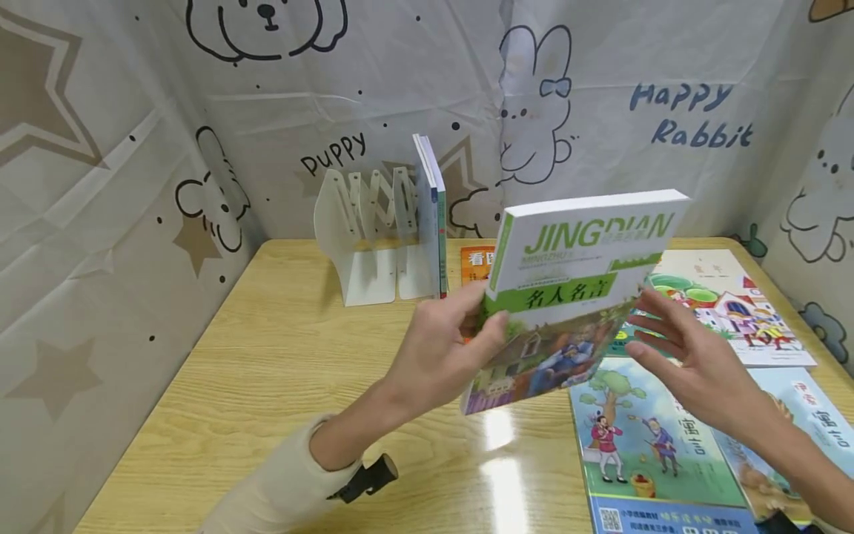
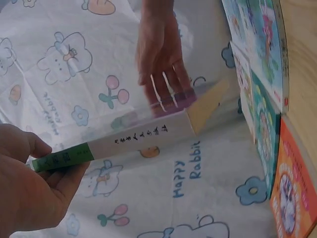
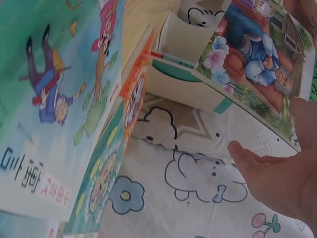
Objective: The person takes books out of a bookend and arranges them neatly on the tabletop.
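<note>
My left hand (image 1: 447,341) grips a white and green book (image 1: 567,297) by its spine side, thumb on the front cover and fingers behind. The book is raised over the table and tilted, its cover facing me. In the left wrist view its spine (image 2: 138,134) shows clearly. My right hand (image 1: 694,356) is at the book's right edge, fingers spread and mostly straight, fingertips right at the back of the edge. In the right wrist view this right hand (image 3: 282,178) has its thumb apart from the cover.
A white expandable bookend (image 1: 370,274) stands at the back of the wooden table (image 1: 267,371), with thin upright books (image 1: 434,215) at its right. Several picture books lie on the right, including a green-blue one (image 1: 640,415) and a white one (image 1: 767,311). An orange book (image 1: 475,258) lies behind the held book.
</note>
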{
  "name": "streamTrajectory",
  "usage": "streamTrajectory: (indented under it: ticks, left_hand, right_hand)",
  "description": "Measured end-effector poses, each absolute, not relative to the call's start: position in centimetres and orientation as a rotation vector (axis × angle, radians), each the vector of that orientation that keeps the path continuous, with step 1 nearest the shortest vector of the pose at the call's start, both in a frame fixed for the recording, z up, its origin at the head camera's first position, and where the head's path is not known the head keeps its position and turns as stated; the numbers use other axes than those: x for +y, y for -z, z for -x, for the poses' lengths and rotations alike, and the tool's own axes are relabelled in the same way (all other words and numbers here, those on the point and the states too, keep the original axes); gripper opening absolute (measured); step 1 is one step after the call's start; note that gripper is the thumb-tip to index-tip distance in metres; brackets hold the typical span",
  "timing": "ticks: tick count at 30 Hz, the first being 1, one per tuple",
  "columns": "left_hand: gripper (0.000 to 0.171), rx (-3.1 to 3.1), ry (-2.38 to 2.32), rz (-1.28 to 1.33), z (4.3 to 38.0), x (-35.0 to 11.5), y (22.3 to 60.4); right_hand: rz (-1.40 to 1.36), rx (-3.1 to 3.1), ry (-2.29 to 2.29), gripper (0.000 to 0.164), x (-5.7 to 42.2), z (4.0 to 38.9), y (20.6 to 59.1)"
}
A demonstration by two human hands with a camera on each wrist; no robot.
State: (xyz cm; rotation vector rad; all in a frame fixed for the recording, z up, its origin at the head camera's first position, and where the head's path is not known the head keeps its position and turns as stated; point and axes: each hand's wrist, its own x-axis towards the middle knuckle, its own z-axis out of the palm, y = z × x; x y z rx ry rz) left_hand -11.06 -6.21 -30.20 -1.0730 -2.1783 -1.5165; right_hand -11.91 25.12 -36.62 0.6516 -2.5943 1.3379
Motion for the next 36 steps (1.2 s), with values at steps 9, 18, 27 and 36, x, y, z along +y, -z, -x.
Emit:
streamTrajectory:
  ticks: [9,18,27,36]
  left_hand:
    - [0.035,-2.241,1.733,1.064,11.0,-6.0,30.6]
    - [0.029,-2.363,1.777,0.970,11.6,-6.9,31.0]
    - [0.028,-2.517,1.862,0.824,12.4,-8.0,32.7]
    - [0.030,-2.630,1.970,0.681,12.7,-9.0,34.6]
  right_hand:
    - [-0.679,-2.488,-1.371,0.042,23.6,11.6,36.7]
    - [-0.532,-2.592,-1.257,0.024,23.3,10.9,36.4]
    - [-0.477,-2.760,-1.319,0.038,22.7,10.7,37.5]
    - [-0.427,-2.873,-1.416,0.044,21.9,10.6,38.1]
